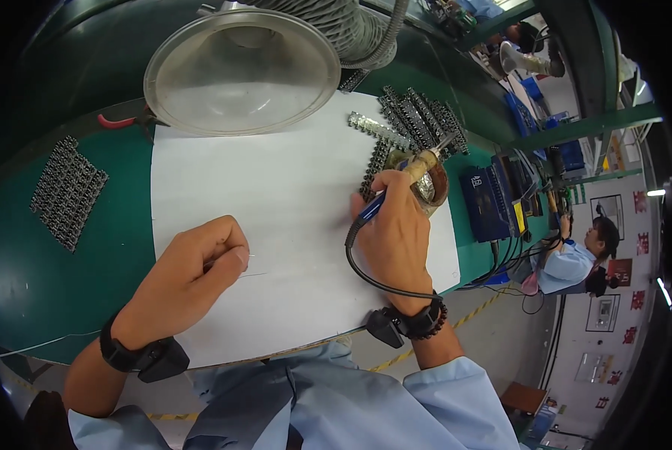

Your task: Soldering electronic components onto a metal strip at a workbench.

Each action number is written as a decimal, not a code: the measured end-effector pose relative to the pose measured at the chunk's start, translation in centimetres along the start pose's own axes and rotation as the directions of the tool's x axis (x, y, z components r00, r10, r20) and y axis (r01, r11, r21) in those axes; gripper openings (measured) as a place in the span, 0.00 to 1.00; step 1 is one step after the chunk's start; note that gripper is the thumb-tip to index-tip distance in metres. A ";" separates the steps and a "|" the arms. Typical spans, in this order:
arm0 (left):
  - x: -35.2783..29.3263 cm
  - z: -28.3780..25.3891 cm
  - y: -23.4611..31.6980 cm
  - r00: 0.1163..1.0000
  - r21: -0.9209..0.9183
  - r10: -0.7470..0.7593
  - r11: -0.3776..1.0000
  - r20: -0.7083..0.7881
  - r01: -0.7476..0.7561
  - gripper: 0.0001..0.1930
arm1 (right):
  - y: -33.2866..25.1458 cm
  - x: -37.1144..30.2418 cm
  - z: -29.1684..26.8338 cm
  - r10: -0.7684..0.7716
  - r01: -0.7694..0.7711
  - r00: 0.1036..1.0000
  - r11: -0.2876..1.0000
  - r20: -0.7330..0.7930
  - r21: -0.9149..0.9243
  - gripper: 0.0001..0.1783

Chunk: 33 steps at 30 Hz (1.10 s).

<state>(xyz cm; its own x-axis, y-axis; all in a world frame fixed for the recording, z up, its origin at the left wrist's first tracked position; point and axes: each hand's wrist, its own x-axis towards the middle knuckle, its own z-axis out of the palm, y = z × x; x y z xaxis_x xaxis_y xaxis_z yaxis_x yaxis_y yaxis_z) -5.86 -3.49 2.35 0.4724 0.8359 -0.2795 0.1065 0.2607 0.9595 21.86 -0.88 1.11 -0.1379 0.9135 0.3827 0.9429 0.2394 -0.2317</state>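
Observation:
My right hand (396, 244) is wrapped round a soldering iron (418, 166) with a blue grip, a worn yellowish front and a black cord. Its tip points up and right, over the far side of a round brown container (440, 184) with shiny metal inside. Low over the white sheet (223, 180), my left hand (189, 281) is closed in a pinch. A thin solder wire (255, 274) sticks out by its fingertips. Beyond the iron lie several dark strips of small parts (418, 120); a silvery strip (377, 127) lies beside them.
A dark panel of small parts (69, 191) rests on the green mat at left. Red-handled pliers (118, 121) lie near the sheet's far left corner. A large extraction hood (242, 71) hangs over the far edge. A blue box unit (490, 199) with cables stands right. A co-worker (572, 259) sits farther right.

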 end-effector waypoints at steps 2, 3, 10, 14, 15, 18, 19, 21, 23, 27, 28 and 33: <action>-0.2 0.0 -0.3 1.000 -0.018 0.010 1.000 -0.013 -0.010 0.07 | -0.2 -0.6 0.2 -0.031 0.031 1.000 0.999 0.007 0.025 0.20; -0.3 0.0 -0.5 1.000 -0.025 0.019 0.999 -0.023 -0.020 0.07 | -0.4 -1.2 0.2 -0.054 0.054 0.999 0.997 0.005 0.056 0.19; 0.0 0.1 0.5 0.983 0.056 0.106 0.994 -0.147 -0.099 0.07 | -3.1 -5.6 -0.8 -0.148 0.120 0.986 0.946 0.072 0.302 0.22; -0.1 -0.6 0.1 0.962 0.179 0.172 0.975 -0.210 -0.135 0.06 | -1.7 -6.2 -1.3 -0.249 0.207 0.966 0.908 0.074 0.365 0.23; 0.0 -0.7 -0.5 0.946 0.214 0.208 0.964 -0.247 -0.156 0.07 | -1.3 -6.1 -1.4 -0.224 0.196 0.973 0.925 0.051 0.325 0.24; -0.6 -0.5 -0.4 0.936 0.311 0.223 0.941 -0.272 -0.134 0.07 | -1.6 -6.2 -1.5 -0.210 0.190 0.978 0.918 0.019 0.349 0.25; -0.8 -0.4 -0.3 0.943 0.361 0.209 0.926 -0.258 -0.107 0.06 | -1.9 -6.2 -1.5 -0.222 0.201 0.975 0.897 0.008 0.394 0.26; -1.1 -0.3 0.2 0.952 0.420 0.186 0.905 -0.245 -0.069 0.06 | -2.8 -6.4 -1.3 -0.227 0.206 0.974 0.869 -0.007 0.451 0.27; -1.7 0.2 1.7 0.959 0.565 0.139 0.825 -0.248 0.027 0.07 | -4.2 -6.9 -1.2 -0.252 0.186 0.966 0.830 0.055 0.526 0.28; -2.2 1.9 1.8 0.976 0.725 0.078 0.683 -0.201 0.095 0.10 | -4.8 -6.8 -0.3 -0.306 0.234 0.951 0.793 0.036 0.563 0.29; -2.3 2.1 1.7 0.982 0.766 0.060 0.636 -0.177 0.099 0.12 | -4.9 -6.7 -0.1 -0.329 0.266 0.944 0.786 0.012 0.558 0.29; -1.3 1.5 0.9 0.980 0.822 0.149 0.537 0.131 -0.191 0.15 | -4.2 -6.2 0.6 -0.391 0.322 0.920 0.738 -0.014 0.593 0.28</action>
<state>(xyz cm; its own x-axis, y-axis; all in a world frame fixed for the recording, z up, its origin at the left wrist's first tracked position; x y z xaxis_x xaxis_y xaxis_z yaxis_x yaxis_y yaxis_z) -5.04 -5.05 3.60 0.5933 0.7949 -0.1267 0.6860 -0.4170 0.5962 18.57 -7.32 -0.86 -0.4910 0.7427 0.4553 0.4712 0.6661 -0.5782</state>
